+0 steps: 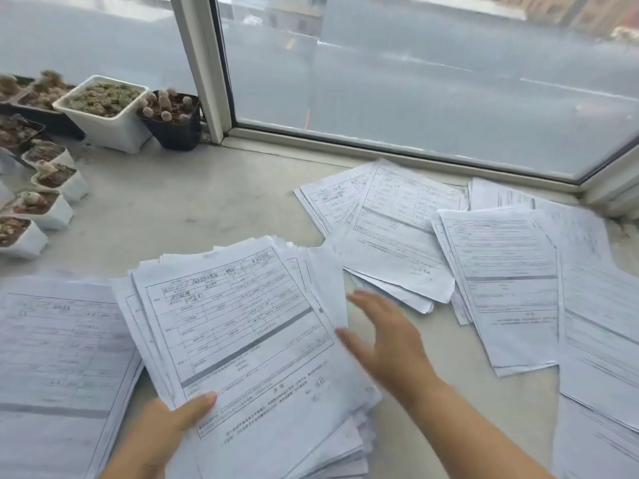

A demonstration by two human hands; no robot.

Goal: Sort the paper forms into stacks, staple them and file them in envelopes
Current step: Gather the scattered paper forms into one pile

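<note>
My left hand (169, 425) grips the near left edge of a thick, fanned stack of printed forms (249, 326), thumb on top. My right hand (383, 337) hovers at the stack's right edge with straight, spread fingers and holds nothing; whether it touches the paper is unclear. Another flat stack of forms (55, 361) lies at the near left. Loose piles of forms are spread to the right: one at the far middle (390, 233), one to its right (505, 278), one along the right edge (601, 323).
Everything rests on a pale stone windowsill (193, 209). Small pots of cacti (103, 108) line the far left and left edge. A window frame (207, 67) and glass close off the back and the right corner.
</note>
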